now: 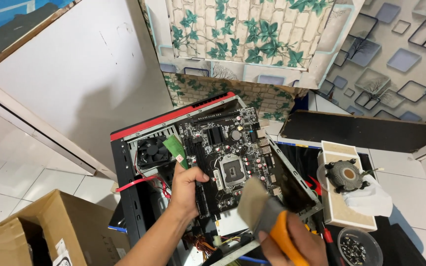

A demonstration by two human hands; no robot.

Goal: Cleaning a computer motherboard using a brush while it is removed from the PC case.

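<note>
A memory stick is held over an open computer case while a brush waits beside it.

The fingers of the left hand [187, 183] are closed around the lower end of a green memory stick [176, 149], which is held tilted just above the left edge of the motherboard [228, 148], beside its slots and not seated in one. The fingers of the right hand [292, 244] are wrapped around the orange handle of a flat paintbrush [260, 209], its pale bristles raised near the board's lower right corner without clearly touching it. The processor socket [232, 171] is seen bare, and the round cooler [347, 175] has been set aside on a pale block to the right, beside a small bowl of screws [356, 249]. The board is judged stripped and the dusting partway; refitting of stick and cooler is judged still left.
</note>
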